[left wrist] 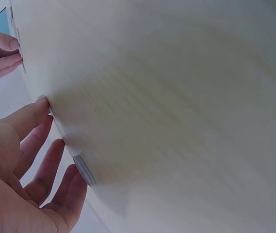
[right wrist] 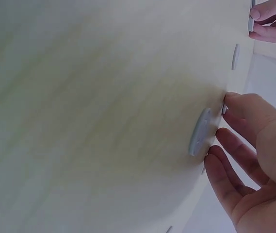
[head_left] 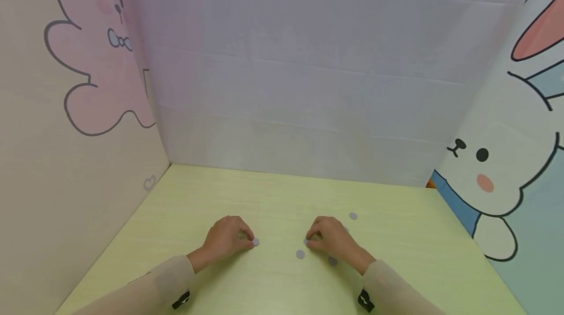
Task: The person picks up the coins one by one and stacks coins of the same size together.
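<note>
My left hand (head_left: pixel 226 236) is low over the table, pinching a small flat grey disc (head_left: pixel 256 242) between thumb and fingertips. A short stack of grey discs (left wrist: pixel 84 170) sits by its outer fingers in the left wrist view; the hand hides it from the head view. Across a gap, my right hand (head_left: pixel 331 238) pinches another disc (head_left: pixel 306 241) by its edge, close to the tabletop. One loose disc (head_left: pixel 300 254) lies just in front of the right fingertips. Another disc (head_left: pixel 332 260) lies below the palm, seen large as a thick round disc (right wrist: pixel 201 132) in the right wrist view.
Beyond the right hand lies a disc (head_left: pixel 353 216), with one more disc (head_left: pixel 346 230) partly hidden behind that hand. The pale yellow table (head_left: pixel 264 197) meets a white cloth wall (head_left: pixel 282 84) at the back. Side panels with a pink bear (head_left: pixel 97 60) and a white rabbit (head_left: pixel 493 158) flank it.
</note>
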A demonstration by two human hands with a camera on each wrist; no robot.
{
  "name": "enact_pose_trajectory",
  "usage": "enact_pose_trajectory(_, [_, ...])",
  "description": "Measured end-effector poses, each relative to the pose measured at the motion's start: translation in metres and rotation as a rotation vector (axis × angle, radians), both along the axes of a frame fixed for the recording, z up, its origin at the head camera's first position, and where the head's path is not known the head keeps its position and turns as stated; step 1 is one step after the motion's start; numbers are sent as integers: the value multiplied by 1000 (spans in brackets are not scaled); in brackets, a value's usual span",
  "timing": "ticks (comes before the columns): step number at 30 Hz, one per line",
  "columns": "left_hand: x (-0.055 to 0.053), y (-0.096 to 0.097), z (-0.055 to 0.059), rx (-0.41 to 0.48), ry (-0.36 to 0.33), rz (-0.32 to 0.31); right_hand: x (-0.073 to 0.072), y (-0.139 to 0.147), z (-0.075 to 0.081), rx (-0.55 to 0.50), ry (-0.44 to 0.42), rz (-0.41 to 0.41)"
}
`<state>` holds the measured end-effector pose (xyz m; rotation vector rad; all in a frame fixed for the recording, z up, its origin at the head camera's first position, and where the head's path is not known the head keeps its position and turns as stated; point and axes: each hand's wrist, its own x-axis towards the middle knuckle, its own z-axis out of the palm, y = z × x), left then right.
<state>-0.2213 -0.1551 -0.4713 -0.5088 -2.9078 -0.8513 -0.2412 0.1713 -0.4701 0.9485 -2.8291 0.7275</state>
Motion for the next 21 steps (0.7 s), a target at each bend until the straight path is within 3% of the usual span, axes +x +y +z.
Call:
enact_pose_trajectory(5, [1, 0, 1, 2, 3, -2, -4, -1, 0, 25, 21, 44])
enact_pose_trajectory(13, [2, 0, 2, -7, 23, -3, -5, -10, -1, -38, 56, 93])
enact_pose_trajectory(21, [2, 1, 3, -8, 13, 15, -5, -35, 7, -55, 11, 86])
